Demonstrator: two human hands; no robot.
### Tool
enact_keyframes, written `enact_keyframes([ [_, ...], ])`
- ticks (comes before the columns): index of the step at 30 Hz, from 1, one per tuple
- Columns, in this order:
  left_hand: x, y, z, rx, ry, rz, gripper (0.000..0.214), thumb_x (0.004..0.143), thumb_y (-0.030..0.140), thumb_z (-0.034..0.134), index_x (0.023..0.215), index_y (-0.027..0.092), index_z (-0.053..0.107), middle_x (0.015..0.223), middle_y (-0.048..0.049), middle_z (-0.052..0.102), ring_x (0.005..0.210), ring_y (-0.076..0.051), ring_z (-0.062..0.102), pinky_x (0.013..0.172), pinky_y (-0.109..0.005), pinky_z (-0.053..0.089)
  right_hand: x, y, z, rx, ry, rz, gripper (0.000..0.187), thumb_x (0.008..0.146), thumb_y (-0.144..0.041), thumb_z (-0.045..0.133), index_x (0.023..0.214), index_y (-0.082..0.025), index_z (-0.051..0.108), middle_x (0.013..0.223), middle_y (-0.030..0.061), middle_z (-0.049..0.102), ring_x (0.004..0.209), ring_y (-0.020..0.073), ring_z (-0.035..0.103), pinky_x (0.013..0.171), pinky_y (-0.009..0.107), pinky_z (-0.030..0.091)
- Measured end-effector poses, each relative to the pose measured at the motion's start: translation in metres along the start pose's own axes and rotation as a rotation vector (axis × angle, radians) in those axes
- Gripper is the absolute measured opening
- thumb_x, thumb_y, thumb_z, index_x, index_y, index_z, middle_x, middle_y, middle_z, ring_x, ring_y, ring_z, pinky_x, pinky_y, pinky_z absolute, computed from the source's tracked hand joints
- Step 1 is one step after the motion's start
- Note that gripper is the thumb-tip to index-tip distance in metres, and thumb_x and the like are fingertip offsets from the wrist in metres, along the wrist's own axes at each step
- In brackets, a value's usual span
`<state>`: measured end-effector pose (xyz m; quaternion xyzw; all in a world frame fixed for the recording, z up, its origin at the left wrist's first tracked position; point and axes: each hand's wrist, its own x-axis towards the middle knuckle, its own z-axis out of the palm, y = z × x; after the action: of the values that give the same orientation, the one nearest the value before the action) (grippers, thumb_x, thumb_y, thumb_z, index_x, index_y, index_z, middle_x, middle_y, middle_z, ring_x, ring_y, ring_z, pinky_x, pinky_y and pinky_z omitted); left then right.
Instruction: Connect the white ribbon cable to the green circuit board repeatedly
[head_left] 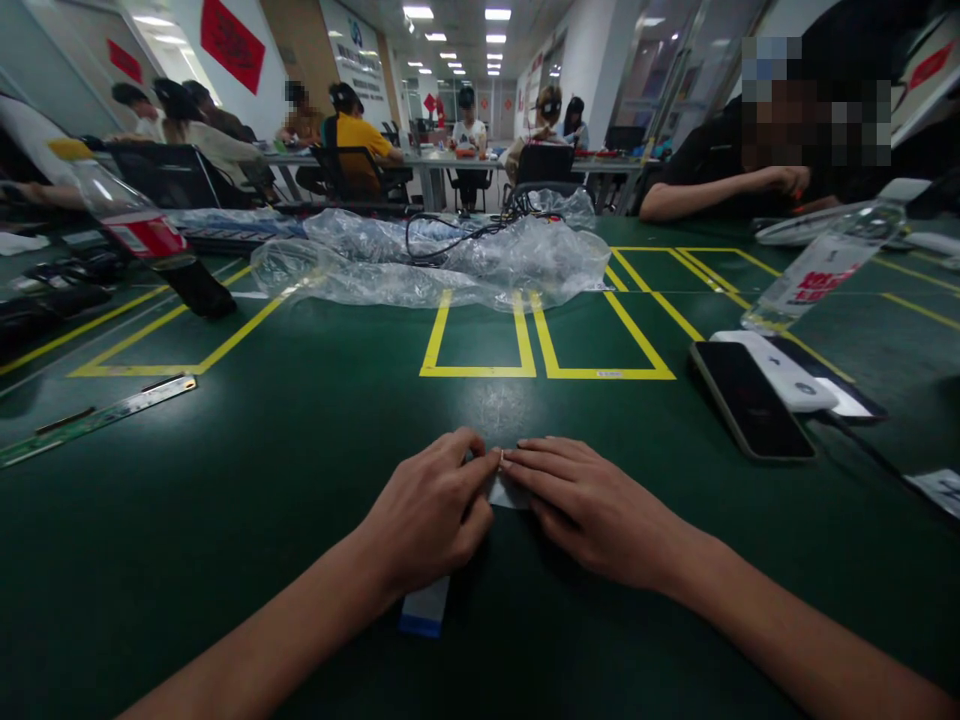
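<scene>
Both my hands rest on the green table [300, 470], fingertips meeting over a thin white flat ribbon cable with a blue end [424, 611]. My left hand [431, 510] is curled, fingers pressed on the cable, most of which lies hidden under it. My right hand [589, 505] lies with fingers stretched toward the left hand, pinning a small pale piece [504, 492] at the cable's top. The blue tip sticks out below my left wrist.
A black phone [750, 400] and a white power bank [780, 368] lie at right. Crumpled clear plastic bags [450, 260] with a black cable sit beyond yellow tape boxes [480, 345]. Two bottles [142, 230] [825, 265], a long thin strip [97, 418], and other seated people surround.
</scene>
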<state>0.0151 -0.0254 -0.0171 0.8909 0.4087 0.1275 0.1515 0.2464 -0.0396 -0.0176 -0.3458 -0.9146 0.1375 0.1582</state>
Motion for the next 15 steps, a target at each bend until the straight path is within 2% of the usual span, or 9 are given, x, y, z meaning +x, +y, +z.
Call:
enact_keyframes([
  [4,-0.001,-0.001,-0.006,-0.027,-0.072,-0.002,0.036,0.095,0.02,0.042,0.127,0.018,0.06,0.112,-0.0075,0.057,0.096,-0.018,0.058,0.087,-0.037,0.052,0.0,0.0,0.0,-0.018,-0.013,0.001,0.047,0.097,-0.016,0.051,0.144,-0.019,0.052,0.149,0.0092,0.056,0.138,0.0274,0.049,0.116,0.051,0.037],
  [10,-0.003,-0.012,-0.014,0.057,-0.082,0.007,0.037,0.1,0.03,0.041,0.13,0.019,0.06,0.106,-0.0068,0.058,0.09,-0.018,0.058,0.079,-0.036,0.051,0.001,0.003,-0.007,0.008,-0.004,0.011,0.039,0.098,-0.019,0.051,0.137,-0.021,0.06,0.142,0.006,0.061,0.136,0.0261,0.051,0.113,0.049,0.041],
  [15,-0.006,-0.018,-0.015,0.103,-0.133,0.117,0.037,0.098,0.026,0.044,0.133,0.024,0.057,0.102,-0.0053,0.057,0.085,-0.018,0.056,0.075,-0.036,0.049,0.001,0.004,-0.009,0.009,0.023,0.009,0.039,0.098,-0.018,0.052,0.136,-0.02,0.059,0.138,0.0072,0.065,0.131,0.0245,0.055,0.11,0.047,0.043],
])
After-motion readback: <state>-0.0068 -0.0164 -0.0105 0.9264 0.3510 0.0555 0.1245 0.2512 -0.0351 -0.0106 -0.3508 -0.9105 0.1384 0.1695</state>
